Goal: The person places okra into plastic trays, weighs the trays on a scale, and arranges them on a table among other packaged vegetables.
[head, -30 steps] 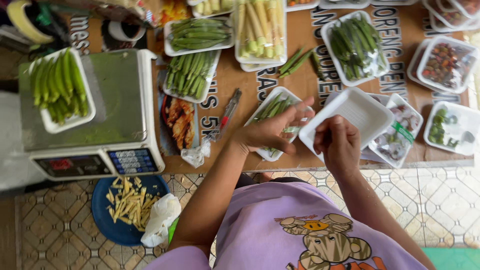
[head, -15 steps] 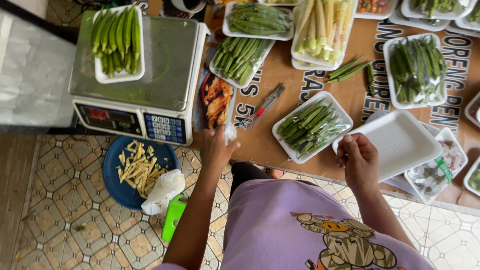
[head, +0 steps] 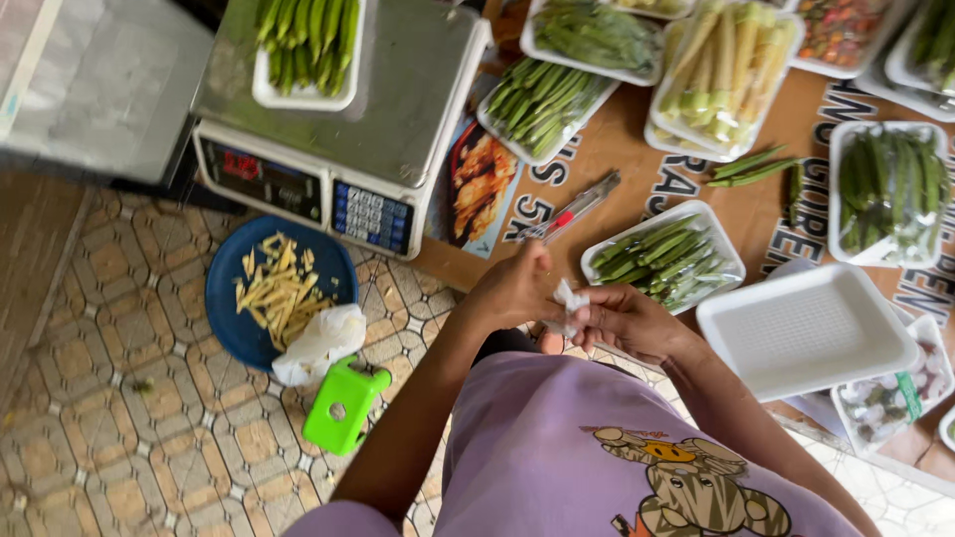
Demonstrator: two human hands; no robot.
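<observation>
**Both hands pinch a scrap of clear plastic at the table's near edge**

The left hand (head: 512,288) and right hand (head: 627,320) meet just in front of the body, fingers closed on a small crumpled piece of clear plastic (head: 569,303) held between them. It sits in the air, off the tabletop, likely so both hands can work it freely.

Just beyond the hands, near the table's front edge, lies a wrapped tray of okra (head: 662,257), with a pen (head: 575,209) beside it. An empty white tray (head: 806,328) rests at the near right, close to the right wrist and within easy reach. A scale (head: 348,129) at the left end carries another tray of green pods (head: 303,45). On the tiled floor stand a blue plate of cuttings (head: 274,288) and a green stool (head: 343,403).
</observation>
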